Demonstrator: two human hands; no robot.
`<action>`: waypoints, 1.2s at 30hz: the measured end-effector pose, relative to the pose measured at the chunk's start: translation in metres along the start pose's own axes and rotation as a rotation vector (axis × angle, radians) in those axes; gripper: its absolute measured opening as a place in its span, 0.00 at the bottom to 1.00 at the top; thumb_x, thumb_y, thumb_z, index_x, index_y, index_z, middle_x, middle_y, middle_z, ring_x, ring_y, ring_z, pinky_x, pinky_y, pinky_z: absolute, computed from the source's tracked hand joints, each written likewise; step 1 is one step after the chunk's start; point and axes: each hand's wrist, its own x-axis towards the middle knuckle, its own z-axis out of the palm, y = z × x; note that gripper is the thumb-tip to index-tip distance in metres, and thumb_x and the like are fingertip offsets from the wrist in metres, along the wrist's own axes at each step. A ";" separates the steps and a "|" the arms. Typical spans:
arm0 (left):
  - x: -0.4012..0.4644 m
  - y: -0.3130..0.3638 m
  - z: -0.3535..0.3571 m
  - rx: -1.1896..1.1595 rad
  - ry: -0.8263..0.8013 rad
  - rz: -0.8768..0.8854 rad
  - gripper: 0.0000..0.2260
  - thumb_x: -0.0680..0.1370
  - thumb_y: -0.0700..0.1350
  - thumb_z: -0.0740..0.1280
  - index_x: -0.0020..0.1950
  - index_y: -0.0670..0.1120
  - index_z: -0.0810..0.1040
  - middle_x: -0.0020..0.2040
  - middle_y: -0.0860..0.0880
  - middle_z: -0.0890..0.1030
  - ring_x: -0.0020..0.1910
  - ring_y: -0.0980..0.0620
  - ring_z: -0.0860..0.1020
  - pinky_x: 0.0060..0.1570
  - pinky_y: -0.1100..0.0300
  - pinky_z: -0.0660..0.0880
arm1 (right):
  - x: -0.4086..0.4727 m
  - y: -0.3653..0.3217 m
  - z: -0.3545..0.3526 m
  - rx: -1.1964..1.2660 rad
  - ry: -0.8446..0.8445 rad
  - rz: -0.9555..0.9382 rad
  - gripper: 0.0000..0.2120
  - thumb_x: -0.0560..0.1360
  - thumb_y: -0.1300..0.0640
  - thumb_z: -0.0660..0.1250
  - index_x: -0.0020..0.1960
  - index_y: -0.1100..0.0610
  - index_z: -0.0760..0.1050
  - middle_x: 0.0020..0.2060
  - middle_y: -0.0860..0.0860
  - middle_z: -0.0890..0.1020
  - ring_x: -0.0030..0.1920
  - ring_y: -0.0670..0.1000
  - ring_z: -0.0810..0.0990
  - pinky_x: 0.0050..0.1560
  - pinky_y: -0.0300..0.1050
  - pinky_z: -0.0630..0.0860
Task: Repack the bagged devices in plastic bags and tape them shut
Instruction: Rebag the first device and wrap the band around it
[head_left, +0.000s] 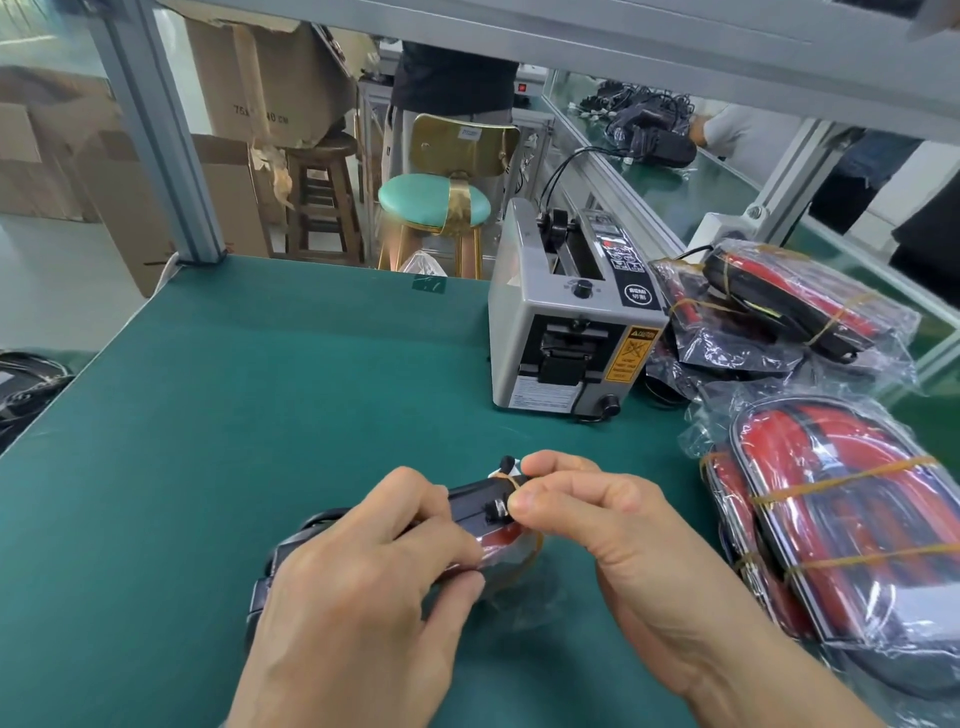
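One black-and-red device (467, 525) is held low over the green bench mat (260, 389), near its front edge, still wrapped in clear film. The left hand (363, 587) is curled round the body of the device; the right hand (587, 519) pinches a yellow rubber band (517, 483) at the far end between thumb and forefinger. The step in hand is judged to be removal or fitting of the band; which of the two cannot be told. No fresh bag and no cut tape are seen at the hands, so bagging and taping of this unit are judged not yet done. Counted: one device in hand; one grey tape dispenser (566, 322) behind it, well apart; two piles of bagged, banded devices at right, a far pile (779, 306) and a near pile (841, 519), at least three units in all, exact number obscured by overlap.
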 end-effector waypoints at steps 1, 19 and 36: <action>0.000 0.000 0.000 0.005 0.002 -0.005 0.03 0.60 0.45 0.73 0.31 0.52 0.81 0.37 0.57 0.77 0.39 0.57 0.77 0.35 0.63 0.72 | 0.000 0.000 0.000 -0.004 -0.005 0.001 0.15 0.53 0.50 0.74 0.33 0.60 0.84 0.56 0.54 0.80 0.51 0.36 0.77 0.51 0.37 0.66; 0.002 0.001 0.000 -0.007 0.034 0.026 0.03 0.65 0.47 0.69 0.31 0.51 0.82 0.43 0.61 0.77 0.38 0.61 0.74 0.37 0.68 0.71 | 0.008 -0.001 -0.006 -0.118 -0.088 -0.022 0.14 0.60 0.55 0.73 0.37 0.65 0.83 0.51 0.49 0.79 0.57 0.36 0.75 0.58 0.39 0.65; 0.001 -0.004 0.003 -0.060 -0.006 0.106 0.10 0.69 0.48 0.64 0.32 0.49 0.83 0.44 0.59 0.83 0.47 0.61 0.76 0.50 0.73 0.70 | 0.006 0.007 -0.002 -0.159 -0.011 -0.129 0.08 0.67 0.66 0.72 0.29 0.59 0.81 0.50 0.49 0.76 0.46 0.35 0.76 0.41 0.22 0.68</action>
